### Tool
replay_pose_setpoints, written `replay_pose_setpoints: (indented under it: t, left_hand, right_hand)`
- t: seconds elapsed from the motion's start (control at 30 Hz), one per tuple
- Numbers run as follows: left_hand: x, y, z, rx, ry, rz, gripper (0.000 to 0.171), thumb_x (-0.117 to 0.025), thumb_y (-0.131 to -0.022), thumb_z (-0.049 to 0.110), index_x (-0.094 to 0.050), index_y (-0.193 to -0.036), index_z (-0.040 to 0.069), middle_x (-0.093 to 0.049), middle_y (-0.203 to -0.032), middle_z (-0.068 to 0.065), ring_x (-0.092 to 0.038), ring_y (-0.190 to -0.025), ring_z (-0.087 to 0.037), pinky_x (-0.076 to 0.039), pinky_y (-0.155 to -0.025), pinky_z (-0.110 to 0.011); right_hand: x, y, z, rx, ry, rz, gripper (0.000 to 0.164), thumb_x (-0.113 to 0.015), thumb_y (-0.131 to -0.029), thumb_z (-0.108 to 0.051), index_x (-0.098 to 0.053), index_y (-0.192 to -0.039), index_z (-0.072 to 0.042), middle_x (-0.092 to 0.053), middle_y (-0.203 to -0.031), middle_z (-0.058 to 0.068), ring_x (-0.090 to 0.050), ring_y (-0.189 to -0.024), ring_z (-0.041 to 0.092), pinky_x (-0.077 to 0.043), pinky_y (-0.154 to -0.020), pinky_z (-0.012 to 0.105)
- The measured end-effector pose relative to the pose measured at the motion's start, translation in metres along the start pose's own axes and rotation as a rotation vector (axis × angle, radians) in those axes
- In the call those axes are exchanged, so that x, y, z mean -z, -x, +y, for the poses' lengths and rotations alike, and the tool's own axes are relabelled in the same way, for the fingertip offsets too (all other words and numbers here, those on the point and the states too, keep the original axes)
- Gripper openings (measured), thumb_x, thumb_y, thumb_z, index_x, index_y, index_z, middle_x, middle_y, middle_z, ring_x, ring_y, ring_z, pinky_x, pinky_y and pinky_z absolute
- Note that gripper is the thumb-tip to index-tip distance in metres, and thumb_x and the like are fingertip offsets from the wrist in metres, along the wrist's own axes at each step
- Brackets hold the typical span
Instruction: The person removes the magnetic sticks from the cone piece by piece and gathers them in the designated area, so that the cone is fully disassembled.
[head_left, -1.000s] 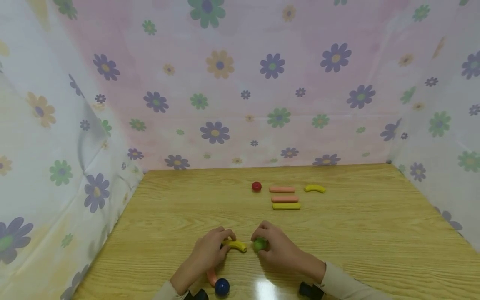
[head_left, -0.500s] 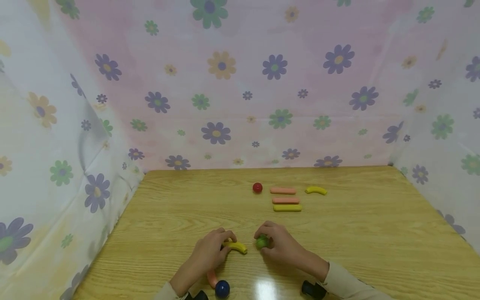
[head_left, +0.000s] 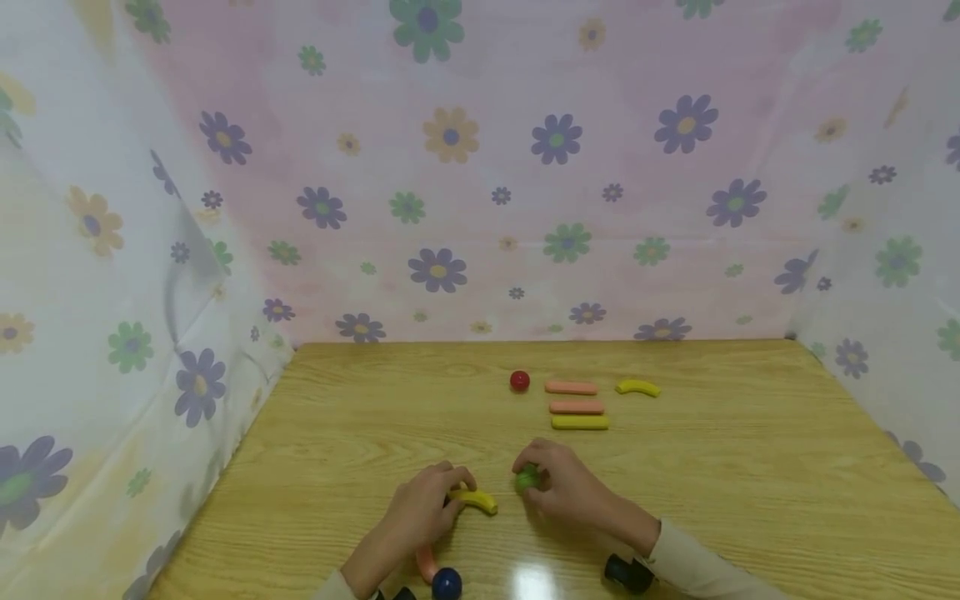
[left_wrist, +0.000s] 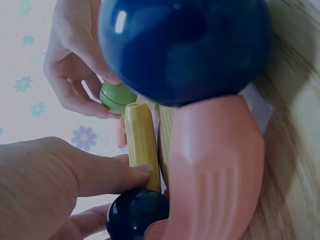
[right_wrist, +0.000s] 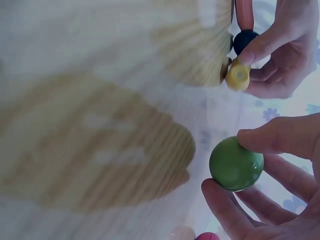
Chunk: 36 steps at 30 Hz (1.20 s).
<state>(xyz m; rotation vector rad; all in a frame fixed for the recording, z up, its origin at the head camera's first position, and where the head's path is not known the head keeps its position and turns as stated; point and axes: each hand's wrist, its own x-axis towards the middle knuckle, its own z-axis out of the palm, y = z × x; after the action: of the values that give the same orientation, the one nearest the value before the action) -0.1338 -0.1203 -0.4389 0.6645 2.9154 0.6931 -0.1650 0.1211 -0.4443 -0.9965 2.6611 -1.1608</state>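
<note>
My left hand (head_left: 427,504) pinches a yellow curved stick (head_left: 480,501) between thumb and fingers. A dark blue ball (left_wrist: 135,215) meets the stick's lower end in the left wrist view. Beyond it runs a curved salmon-pink stick (left_wrist: 215,165), with a larger-looking blue ball (left_wrist: 185,45) at its other end; this chain lies toward the near table edge. My right hand (head_left: 566,483) holds a green ball (right_wrist: 236,163) by thumb and fingertips. In the head view, a small gap separates the ball from the yellow stick's free end.
Farther back on the wooden table (head_left: 375,400) lie a red ball (head_left: 520,381), two straight pink sticks (head_left: 576,407), a straight yellow stick (head_left: 580,422) and a curved yellow piece (head_left: 637,387). Flowered cloth (head_left: 480,208) encloses the back and sides.
The right hand has shifted slightly away from me with the green ball, widening its gap to the yellow stick. The left hand keeps its hold almost still. The head view has shifted slightly.
</note>
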Motion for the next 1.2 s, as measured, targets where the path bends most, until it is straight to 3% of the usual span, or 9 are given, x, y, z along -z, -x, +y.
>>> replay_pose_setpoints:
  t: [0.47, 0.7, 1.2]
  left_hand:
    - [0.002, 0.002, -0.002, -0.008, 0.010, 0.008, 0.021, -0.071, -0.083, 0.011, -0.067, -0.097, 0.027, -0.056, -0.087, 0.009, -0.056, -0.078, -0.009, -0.042, -0.053, -0.028]
    - [0.004, 0.002, -0.002, 0.010, 0.003, 0.003, 0.021, -0.070, -0.084, 0.011, -0.067, -0.097, 0.027, -0.056, -0.087, 0.010, -0.056, -0.079, -0.010, -0.042, -0.053, -0.030]
    - [0.003, 0.002, -0.003, 0.024, 0.039, -0.022, 0.022, -0.070, -0.084, 0.011, -0.067, -0.097, 0.027, -0.058, -0.089, 0.010, -0.056, -0.079, -0.010, -0.042, -0.054, -0.030]
  right_hand:
    - [0.005, -0.028, 0.011, 0.042, 0.035, 0.044, 0.020, -0.070, -0.078, 0.006, -0.066, -0.095, -0.004, -0.056, -0.096, 0.002, -0.057, -0.086, 0.018, -0.051, -0.068, 0.025]
    - [0.014, -0.054, 0.012, 0.074, 0.058, 0.078, 0.021, -0.068, -0.078, 0.006, -0.066, -0.097, -0.001, -0.056, -0.096, 0.005, -0.054, -0.081, 0.018, -0.048, -0.065, 0.026]
    - [0.017, -0.117, 0.025, 0.105, 0.162, 0.059, 0.020, -0.066, -0.077, 0.010, -0.064, -0.094, -0.002, -0.053, -0.093, 0.005, -0.048, -0.075, 0.017, -0.041, -0.061, 0.028]
